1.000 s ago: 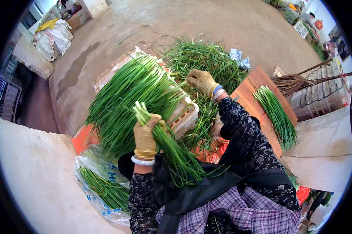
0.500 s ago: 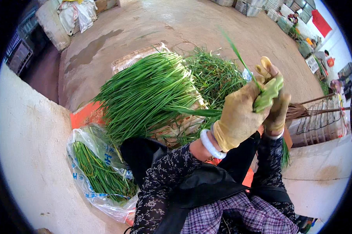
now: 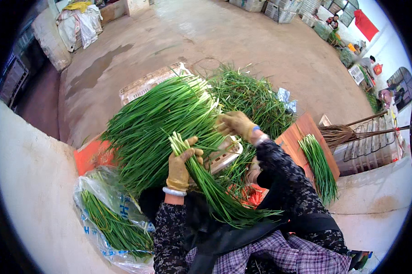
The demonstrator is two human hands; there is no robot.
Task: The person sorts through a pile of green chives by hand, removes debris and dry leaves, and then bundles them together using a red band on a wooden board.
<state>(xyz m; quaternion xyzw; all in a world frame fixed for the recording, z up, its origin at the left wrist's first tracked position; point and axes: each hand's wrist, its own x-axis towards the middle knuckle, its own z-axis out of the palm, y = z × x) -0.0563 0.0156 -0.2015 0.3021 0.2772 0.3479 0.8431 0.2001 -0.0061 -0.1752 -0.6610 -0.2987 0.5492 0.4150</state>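
Note:
My left hand (image 3: 181, 166), in a yellowish work glove with a white bracelet at the wrist, is closed round a bunch of garlic chives (image 3: 210, 189). Its pale stem ends point up and away, while the green leaves trail right across my lap. My right hand (image 3: 237, 124), gloved too, has its fingers curled in at the pale ends of a large pile of garlic chives (image 3: 158, 123). Exactly how many stalks it grips is hidden by the fingers. That pile lies on a pale plastic crate (image 3: 144, 84) in front of me, leaves toward the left.
A heap of loose, tangled greens (image 3: 249, 98) lies beyond my right hand. On a wooden board (image 3: 295, 137) to the right rests another chive bundle (image 3: 318, 166). A clear plastic bag (image 3: 89, 219) holding chives sits at left by the wall. Brooms (image 3: 338, 134) lean farther right.
Both hands have come down from the upper right and separated. The left now holds a bunch over my lap; the right has moved to the pile. The bundle on the board has come into view.

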